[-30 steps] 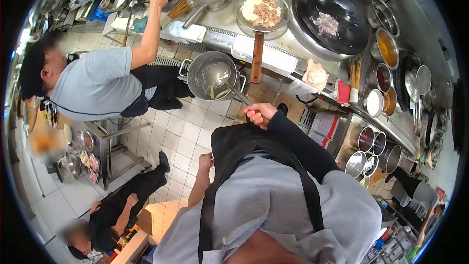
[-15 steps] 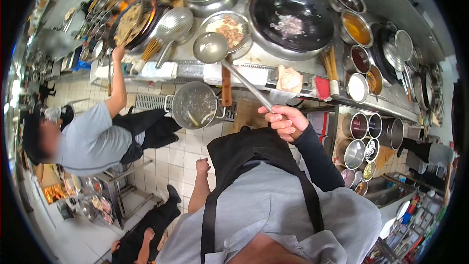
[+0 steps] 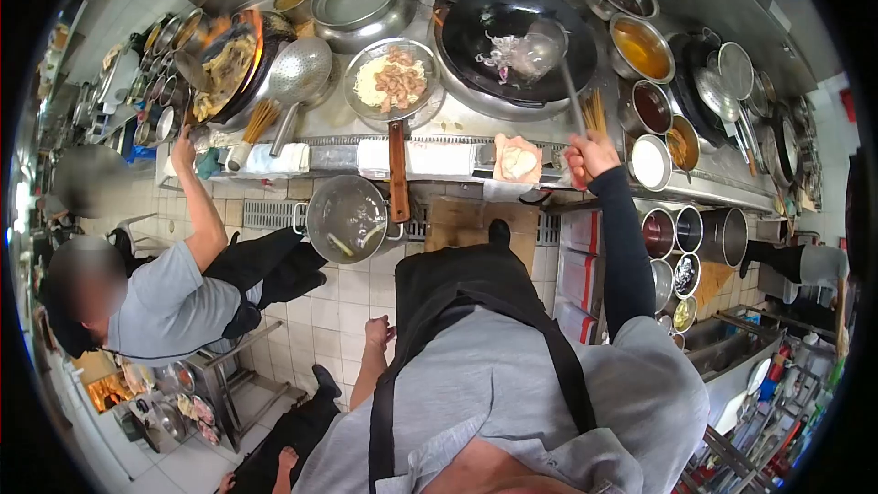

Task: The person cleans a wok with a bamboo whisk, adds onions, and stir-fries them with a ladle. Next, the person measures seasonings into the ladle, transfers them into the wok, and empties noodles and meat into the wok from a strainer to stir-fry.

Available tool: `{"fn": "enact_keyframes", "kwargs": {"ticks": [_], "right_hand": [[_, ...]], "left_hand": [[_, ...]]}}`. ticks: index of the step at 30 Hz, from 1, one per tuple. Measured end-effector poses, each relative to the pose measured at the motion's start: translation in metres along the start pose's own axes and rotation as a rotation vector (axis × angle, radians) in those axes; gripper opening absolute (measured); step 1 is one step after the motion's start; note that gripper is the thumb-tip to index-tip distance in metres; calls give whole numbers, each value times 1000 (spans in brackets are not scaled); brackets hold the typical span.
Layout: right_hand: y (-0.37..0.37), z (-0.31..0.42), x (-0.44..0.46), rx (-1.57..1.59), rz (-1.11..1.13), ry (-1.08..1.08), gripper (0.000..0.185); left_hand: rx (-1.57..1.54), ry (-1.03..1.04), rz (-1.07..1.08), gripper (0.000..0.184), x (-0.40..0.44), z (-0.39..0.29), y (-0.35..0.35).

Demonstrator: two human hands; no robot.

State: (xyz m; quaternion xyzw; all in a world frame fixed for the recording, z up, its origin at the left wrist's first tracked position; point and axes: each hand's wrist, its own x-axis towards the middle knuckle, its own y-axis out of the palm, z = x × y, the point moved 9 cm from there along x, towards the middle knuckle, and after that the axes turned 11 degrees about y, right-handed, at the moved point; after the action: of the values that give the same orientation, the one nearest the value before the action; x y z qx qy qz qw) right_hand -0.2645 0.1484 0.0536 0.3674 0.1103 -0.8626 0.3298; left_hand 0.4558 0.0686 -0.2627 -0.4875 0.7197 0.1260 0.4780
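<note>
My right hand [image 3: 593, 157] is closed round the handle of a metal ladle [image 3: 574, 96]. The ladle's bowl is inside the black wok [image 3: 494, 20], beside and partly over pale purple sliced pieces [image 3: 501, 57]. Low at my side hangs my left hand [image 3: 378, 331], its fingers curled; whether it holds anything is unclear. Left of the wok, a strainer with a wooden handle [image 3: 397, 165] holds pale noodles [image 3: 370, 82] and browned meat pieces [image 3: 400, 82]. A pot of liquid [image 3: 346, 210] with long pale pieces in it is below the counter's front edge.
A co-worker [image 3: 165, 284] at the left reaches to another wok [image 3: 229, 78] with flames at its rim. A perforated ladle [image 3: 300, 73] rests on the counter. Bowls of orange liquid [image 3: 640, 44] and white contents [image 3: 651, 163] stand right. Another person's dark-clothed legs [image 3: 302, 430] show lower left.
My right hand has lifted the ladle from the pot, moved it forward and right, and brought its bowl into the wok. My left hand stays low at my side.
</note>
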Motion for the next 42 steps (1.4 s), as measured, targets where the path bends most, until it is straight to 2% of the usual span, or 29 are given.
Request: {"fn": "enact_keyframes", "kwargs": {"ticks": [1,4,5,8,10,11,12,14,17,20,21,22,23,25,26,27,29,30,33,36,38,40,41,42], "right_hand": [[-5,0,-4,-117,-63,-36,23],[-10,3,-14,-750,-671,-705,30],[-1,-2,-21,-736,-705,-606,39],[56,-4,-70,-541,-674,-963,37],[107,-33,-65,177,224,-368,35],[137,-33,-90,492,508,-214,31],[154,-34,-111,677,740,-68,35],[184,-49,-138,927,974,238,38],[223,-82,-159,767,1034,502,37],[256,-120,-162,422,979,640,36],[270,-136,-158,372,975,714,33],[285,-151,-154,282,939,776,17],[302,-173,-141,173,929,756,12],[328,-234,-92,-141,779,637,14],[339,-260,-65,-366,665,490,17],[349,-252,-57,-842,573,269,22],[377,-301,-5,-1238,564,-244,30],[380,-301,5,-1213,445,-362,33],[389,-306,30,-1271,232,-441,21],[412,-343,79,-1381,357,-296,23],[425,-372,94,-1306,704,-250,24],[407,-393,98,-468,707,598,28],[409,-400,83,-171,711,841,30],[407,-395,73,-107,773,859,29]], "left_hand": [[-67,-10,-22,24,-5,-4,-1],[-144,-16,-76,23,-5,-8,-6],[-136,-15,-84,24,-3,-9,-9],[-142,-8,-77,28,2,-18,-13],[-158,15,-89,30,6,-23,-17],[-152,34,-75,32,9,-25,-19],[-162,44,-77,33,11,-27,-20],[-186,55,-92,33,11,-29,-22],[-184,53,-85,35,9,-20,-27],[-195,33,-95,33,0,-7,-33],[-207,32,-110,31,-6,-2,-36],[-219,35,-123,29,-10,4,-38],[-228,37,-136,28,-14,10,-41],[-240,-15,-127,26,-21,32,-44],[-246,-40,-123,25,-22,44,-45],[-264,-58,-143,24,-25,56,-47],[-307,-63,-179,25,-44,62,-49],[-329,-65,-196,25,-52,66,-50],[-356,-98,-237,30,-74,88,-49],[-333,-140,-221,24,-92,110,-48],[-320,-148,-192,22,-98,119,-48],[-254,-162,-201,20,-106,121,-51],[-246,-156,-202,20,-106,124,-52],[-238,-149,-202,21,-105,125,-52]]}}
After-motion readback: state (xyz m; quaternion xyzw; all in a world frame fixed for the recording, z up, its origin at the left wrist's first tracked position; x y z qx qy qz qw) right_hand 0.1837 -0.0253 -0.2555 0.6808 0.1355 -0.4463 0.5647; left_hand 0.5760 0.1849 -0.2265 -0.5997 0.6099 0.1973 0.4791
